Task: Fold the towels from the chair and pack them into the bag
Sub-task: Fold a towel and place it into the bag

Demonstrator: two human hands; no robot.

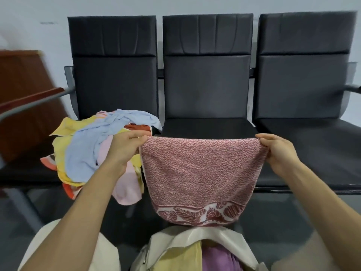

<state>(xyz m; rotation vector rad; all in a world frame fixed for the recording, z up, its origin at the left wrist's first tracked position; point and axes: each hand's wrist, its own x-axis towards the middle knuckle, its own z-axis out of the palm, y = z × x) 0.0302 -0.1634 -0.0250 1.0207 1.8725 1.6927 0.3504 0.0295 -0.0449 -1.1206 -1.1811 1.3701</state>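
A pink-red terry towel (201,173) with a leaf-pattern border hangs in the air in front of the middle chair seat (209,125). My left hand (125,147) pinches its upper left corner and my right hand (277,151) pinches its upper right corner, so the top edge is stretched between them. On the left chair lies a loose pile of towels (88,149) in blue, yellow, pink and orange. Below the hanging towel stands a white bag (195,239), open, with a yellow towel (181,257) and a purple towel (220,259) inside.
Three black padded chairs stand in a row against a pale wall; the right chair seat (312,145) holds nothing. A brown wooden piece of furniture (25,90) stands at the far left. My knees in light trousers flank the bag.
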